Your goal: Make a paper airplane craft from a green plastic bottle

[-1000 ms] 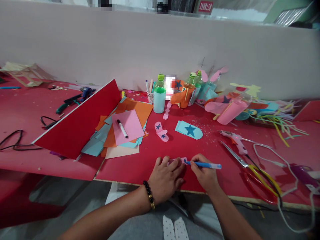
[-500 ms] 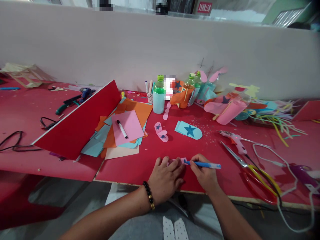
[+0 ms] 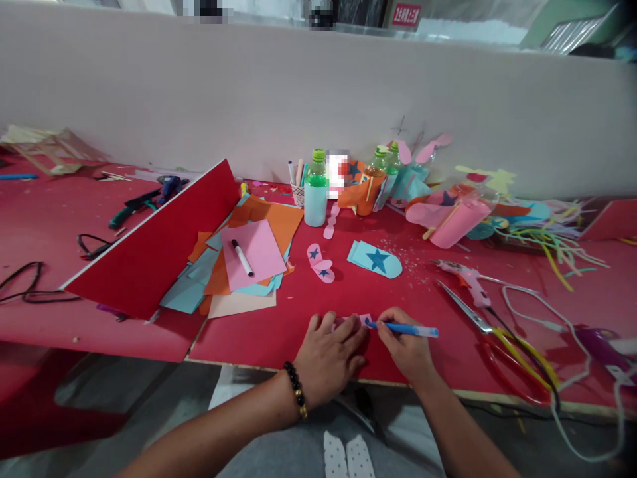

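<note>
My left hand [image 3: 332, 355] lies flat with its fingers spread over a small pink paper piece [image 3: 365, 319], pressing it to the red tabletop and covering most of it. In my right hand [image 3: 407, 345] is a blue marker [image 3: 405, 328], pinched near its tip, which touches the paper's right end. A dark blue mark shows on the paper there. Beyond my hands lie pink rounded cutouts with blue stars [image 3: 321, 263] and light blue rounded cutouts [image 3: 377, 259], the top one bearing a big blue star.
Scissors [image 3: 490, 328] and a pink glue gun [image 3: 470, 280] with its cord lie at right. Coloured paper sheets [image 3: 256, 252] with a black-capped marker [image 3: 242, 257] are at left, beside a leaning red board [image 3: 164, 245]. A light blue bottle [image 3: 316, 192] stands behind.
</note>
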The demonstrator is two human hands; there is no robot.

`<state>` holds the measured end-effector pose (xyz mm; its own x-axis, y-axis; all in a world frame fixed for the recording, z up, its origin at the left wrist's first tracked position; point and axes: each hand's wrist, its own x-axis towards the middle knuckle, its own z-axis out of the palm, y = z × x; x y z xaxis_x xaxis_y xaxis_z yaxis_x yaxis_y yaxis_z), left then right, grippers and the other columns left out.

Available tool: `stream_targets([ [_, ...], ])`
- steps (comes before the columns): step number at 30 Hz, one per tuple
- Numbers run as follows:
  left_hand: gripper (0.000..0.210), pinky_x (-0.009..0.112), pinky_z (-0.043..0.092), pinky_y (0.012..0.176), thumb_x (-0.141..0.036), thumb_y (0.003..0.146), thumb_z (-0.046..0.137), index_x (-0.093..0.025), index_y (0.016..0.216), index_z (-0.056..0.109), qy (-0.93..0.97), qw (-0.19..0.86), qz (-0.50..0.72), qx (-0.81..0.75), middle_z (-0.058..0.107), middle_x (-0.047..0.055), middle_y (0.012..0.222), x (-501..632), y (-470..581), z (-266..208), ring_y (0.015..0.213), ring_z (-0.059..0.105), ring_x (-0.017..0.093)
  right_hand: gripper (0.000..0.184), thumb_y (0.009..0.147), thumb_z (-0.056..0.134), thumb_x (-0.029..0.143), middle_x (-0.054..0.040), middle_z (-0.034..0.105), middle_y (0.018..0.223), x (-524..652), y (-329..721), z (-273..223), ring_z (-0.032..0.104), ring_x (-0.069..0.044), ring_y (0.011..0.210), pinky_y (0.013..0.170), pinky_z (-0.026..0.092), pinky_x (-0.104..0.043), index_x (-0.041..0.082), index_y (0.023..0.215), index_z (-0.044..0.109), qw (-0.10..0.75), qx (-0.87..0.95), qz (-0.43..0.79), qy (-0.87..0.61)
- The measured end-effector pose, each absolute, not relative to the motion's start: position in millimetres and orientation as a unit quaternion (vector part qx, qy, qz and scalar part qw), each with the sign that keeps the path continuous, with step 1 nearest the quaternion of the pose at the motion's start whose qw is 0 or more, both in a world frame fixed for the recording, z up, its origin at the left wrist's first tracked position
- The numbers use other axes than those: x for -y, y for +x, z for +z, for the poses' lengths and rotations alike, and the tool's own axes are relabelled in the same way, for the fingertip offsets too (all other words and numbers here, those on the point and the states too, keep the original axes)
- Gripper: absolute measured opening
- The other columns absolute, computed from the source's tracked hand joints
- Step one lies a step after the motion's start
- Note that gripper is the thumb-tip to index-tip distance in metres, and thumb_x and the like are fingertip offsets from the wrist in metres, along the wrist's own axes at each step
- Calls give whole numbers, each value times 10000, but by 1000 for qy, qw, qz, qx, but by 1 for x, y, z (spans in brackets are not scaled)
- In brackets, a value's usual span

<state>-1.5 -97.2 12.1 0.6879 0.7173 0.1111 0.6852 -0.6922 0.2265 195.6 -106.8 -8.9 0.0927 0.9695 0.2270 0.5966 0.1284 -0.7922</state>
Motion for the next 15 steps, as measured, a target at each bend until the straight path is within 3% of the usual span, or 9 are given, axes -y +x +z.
stream_targets([
  [15, 466, 482, 330, 914, -498, 945, 425, -313, 1372, 438, 913, 98, 101, -382, 456, 27, 1392, 97, -2, 14, 1122, 386, 278, 147, 873, 526, 293, 14, 552, 659, 106, 195, -9, 525, -141, 592, 564, 422, -245, 208, 753, 542, 410, 626, 230, -622],
])
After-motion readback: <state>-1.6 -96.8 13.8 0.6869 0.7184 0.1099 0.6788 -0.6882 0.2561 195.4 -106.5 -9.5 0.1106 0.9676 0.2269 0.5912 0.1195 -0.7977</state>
